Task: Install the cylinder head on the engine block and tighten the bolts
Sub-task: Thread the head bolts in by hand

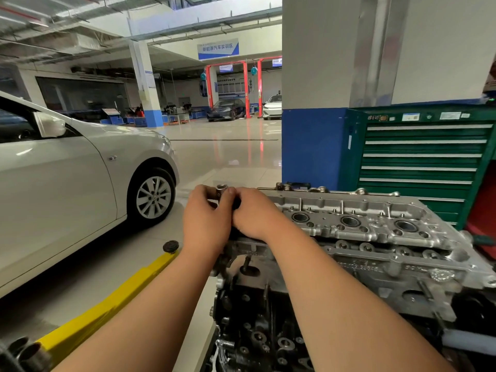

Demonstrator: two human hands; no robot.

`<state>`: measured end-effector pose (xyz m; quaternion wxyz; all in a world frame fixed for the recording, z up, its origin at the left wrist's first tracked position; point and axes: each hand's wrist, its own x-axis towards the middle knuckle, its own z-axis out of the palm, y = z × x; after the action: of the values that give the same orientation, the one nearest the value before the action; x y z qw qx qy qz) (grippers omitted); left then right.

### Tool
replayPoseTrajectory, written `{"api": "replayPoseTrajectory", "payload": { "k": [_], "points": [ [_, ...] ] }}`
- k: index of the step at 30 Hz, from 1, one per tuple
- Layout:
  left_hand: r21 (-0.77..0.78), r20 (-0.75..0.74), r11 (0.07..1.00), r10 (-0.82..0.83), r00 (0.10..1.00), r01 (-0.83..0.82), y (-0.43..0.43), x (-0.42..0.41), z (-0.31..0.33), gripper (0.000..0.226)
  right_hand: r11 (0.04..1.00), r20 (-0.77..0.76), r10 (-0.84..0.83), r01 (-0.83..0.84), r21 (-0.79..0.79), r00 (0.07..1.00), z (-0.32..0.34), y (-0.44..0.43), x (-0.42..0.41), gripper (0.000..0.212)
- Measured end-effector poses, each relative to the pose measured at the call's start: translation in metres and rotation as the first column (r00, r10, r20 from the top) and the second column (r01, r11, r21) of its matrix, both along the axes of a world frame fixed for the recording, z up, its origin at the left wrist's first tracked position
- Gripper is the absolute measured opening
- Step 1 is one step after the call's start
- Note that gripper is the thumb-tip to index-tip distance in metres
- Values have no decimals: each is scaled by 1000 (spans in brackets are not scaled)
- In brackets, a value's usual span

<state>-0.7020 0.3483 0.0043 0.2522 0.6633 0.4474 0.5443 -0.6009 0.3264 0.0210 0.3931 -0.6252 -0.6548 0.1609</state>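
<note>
Socket (221,191) sits pinched between your left hand (206,220) and right hand (256,216) at the seated cylinder head's (362,224) end, apparently readied for tightening.

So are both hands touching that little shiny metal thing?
Touching. The head view shows the left hand and right hand pinching the metal socket from either side, with fingertips and thumb against it and no gap.

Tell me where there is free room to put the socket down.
The cylinder head is crowded with bores and studs; left hand and right hand hold the socket at its left end. Bare floor lies between the white car and the yellow lift arm, and ahead, left of the blue pillar.
</note>
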Motion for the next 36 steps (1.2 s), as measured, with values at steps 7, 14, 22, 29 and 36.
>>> {"api": "replayPoseTrajectory", "payload": {
  "k": [7, 14, 22, 29, 36],
  "points": [
    [46, -39, 998, -33, 999, 35, -2, 3, 1, 27, 999, 77, -36, 34, 30, 996, 1, 1, 0, 32],
    [68, -69, 994, -83, 994, 88, 0, 0, 0, 19, 1000, 15, 20, -21, 20, 1000, 4, -4, 3, 27],
    [71, 4, 997, 6, 1000, -7, 1, 0, -2, 13, 999, 23, 35, -35, -30, 999, 3, -4, 1, 21],
    [8, 0, 1000, 8, 1000, -8, 2, 1, -1, 31, 999, 83, -37, 39, -13, 996, 2, 2, 1, 24],
    [87, -49, 996, 25, 998, -20, 2, -1, -3, 24, 1000, -136, 28, -29, -7, 990, 2, 1, 5, 25]
  ]
}}
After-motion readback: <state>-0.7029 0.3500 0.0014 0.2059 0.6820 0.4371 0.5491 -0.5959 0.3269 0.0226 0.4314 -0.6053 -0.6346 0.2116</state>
